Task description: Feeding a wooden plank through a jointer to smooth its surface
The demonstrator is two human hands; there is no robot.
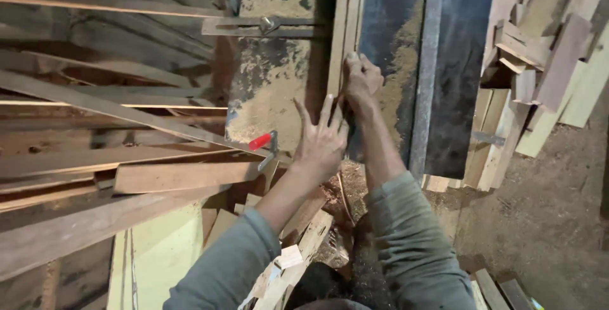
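A sawdust-strewn dark tabletop (457, 62) was seen in a workshop crowded with timber. On it, the right hand (361, 80) was closed around a narrow wooden strip (346, 24), which was laid lengthwise along the middle of the tabletop, beside a heap of sawdust (279, 100). Just below, the left hand (320, 142) was pressed flat on the near end of the same strip, fingers spread apart (nothing was gripped by it). A red-handled clamp (265, 145) was fixed at the tabletop's near edge, just left of that hand. A metal rail (426, 75) was set to the right. Long planks (108, 158) were stacked at left, and offcuts (545, 62) were piled at right.
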